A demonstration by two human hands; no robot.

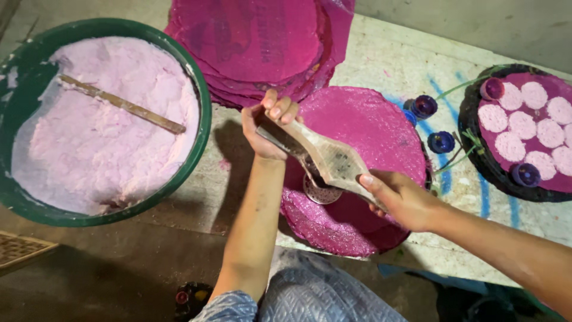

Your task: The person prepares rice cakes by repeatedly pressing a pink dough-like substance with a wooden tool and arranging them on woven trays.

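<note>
1. Nearest the camera, the person's knees in blue-grey patterned cloth (310, 295) sit just below the round magenta tray (369, 137), which serves as the landmark here.
2. The right hand (400, 200) lies over the tray's near right edge, its fingers curled around the lower end of a wooden press (325, 156) and its thumb laid on top.
3. The left hand (269, 128) is at the tray's left edge, with fingers wrapped over the upper end of the same press and knuckles bunched together.
4. The press spans the tray's left half at a slant, and its round metal base (322, 192) faces down close over the tray's glittery pink surface; whether it touches cannot be told.
5. Left of the tray, well apart, stands a green tub (202, 128) filled with pale pink dough (107, 128), with a wooden stick (122, 104) lying across it.
6. Just right of the tray stand small dark blue caps (441, 142).
7. Farther right, a dark round tray (476, 161) carries pale pink discs (523, 125) on a magenta sheet.
8. Beyond the landmark tray, touching its far edge, lies a stack of magenta sheets (262, 36).
</note>
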